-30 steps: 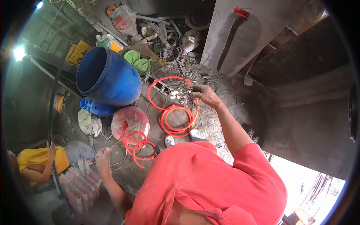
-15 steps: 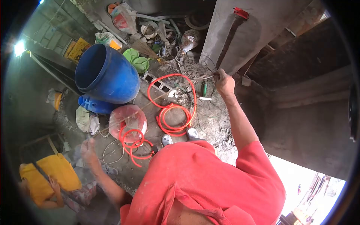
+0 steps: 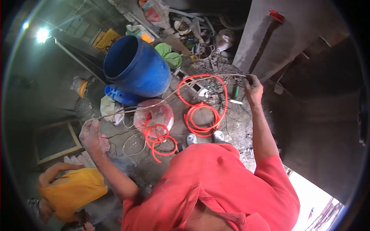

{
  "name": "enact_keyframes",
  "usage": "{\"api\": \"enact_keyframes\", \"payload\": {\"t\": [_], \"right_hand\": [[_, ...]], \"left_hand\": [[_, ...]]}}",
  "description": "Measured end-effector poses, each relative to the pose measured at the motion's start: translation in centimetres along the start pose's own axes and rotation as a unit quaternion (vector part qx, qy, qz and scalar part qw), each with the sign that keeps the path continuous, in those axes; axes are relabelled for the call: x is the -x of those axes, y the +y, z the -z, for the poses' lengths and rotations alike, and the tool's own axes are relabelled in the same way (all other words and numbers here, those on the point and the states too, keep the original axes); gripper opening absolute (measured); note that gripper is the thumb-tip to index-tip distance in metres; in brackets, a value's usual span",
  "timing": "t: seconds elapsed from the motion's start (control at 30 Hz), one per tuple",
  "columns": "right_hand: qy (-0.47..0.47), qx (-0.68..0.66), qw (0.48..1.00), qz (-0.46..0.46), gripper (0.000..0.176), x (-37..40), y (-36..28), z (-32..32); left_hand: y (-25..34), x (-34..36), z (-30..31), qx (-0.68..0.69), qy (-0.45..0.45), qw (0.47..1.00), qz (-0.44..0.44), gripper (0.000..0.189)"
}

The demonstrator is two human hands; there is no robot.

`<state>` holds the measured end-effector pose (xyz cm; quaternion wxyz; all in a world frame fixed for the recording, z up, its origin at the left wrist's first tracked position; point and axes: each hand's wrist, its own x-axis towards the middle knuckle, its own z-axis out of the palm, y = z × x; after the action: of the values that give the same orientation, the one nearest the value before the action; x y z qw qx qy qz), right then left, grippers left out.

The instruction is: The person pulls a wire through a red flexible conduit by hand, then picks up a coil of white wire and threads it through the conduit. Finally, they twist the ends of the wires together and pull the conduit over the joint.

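Observation:
A long, thin, pale wire (image 3: 160, 102) stretches in a slack curve between my two hands, above the floor. At the left, my left hand (image 3: 90, 134) is raised with its fingers curled around one end of the wire. My right hand (image 3: 254, 92) pinches the wire near the base of the grey pillar (image 3: 246, 46). Beneath the wire, a coil of orange-red hose (image 3: 226, 98) lies on the floor in front of my shoes (image 3: 218, 135). A second length of that hose (image 3: 162, 153) lies further left, partly on a clear plastic-wrapped roll (image 3: 167, 111).
A large blue barrel (image 3: 150, 69) leans beyond the wire, with green plastic pieces (image 3: 172, 59) beside it. A hollow block (image 3: 194, 84) and piled scrap lie behind. At lower left, a co-worker in a yellow top (image 3: 79, 192) is close to my left arm.
My left hand has risen and the wire now spans between both hands in a higher curve. The view has shifted left, showing more of the co-worker, who has moved.

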<state>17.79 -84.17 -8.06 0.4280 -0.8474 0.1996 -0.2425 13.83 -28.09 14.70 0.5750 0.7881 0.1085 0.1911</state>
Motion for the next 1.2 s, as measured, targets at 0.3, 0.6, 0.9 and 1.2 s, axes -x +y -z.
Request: {"api": "enact_keyframes", "payload": {"t": [0.3,0.6,0.9,1.2], "right_hand": [[0.067,-0.039,0.997,0.003,0.020,0.5,0.2,0.5],[-0.281,0.218,0.934,-0.018,0.040,-3.2,0.1,0.6],[-0.393,-0.187,0.879,0.192,0.066,2.5,-17.7,-3.6],[-0.501,0.216,0.804,0.235,0.032,3.2,-6.1,-11.0]], "left_hand": [[0.5,-0.6,-0.5,-0.075,0.013,0.997,0.027,0.030],[3.6,-2.2,-6.0,-0.059,-0.125,0.990,0.037,0.039],[5.4,-1.2,-16.5,0.028,-0.310,0.942,0.122,0.029],[12.5,-1.9,-7.7,-0.110,-0.159,0.980,-0.038,0.028]]}}
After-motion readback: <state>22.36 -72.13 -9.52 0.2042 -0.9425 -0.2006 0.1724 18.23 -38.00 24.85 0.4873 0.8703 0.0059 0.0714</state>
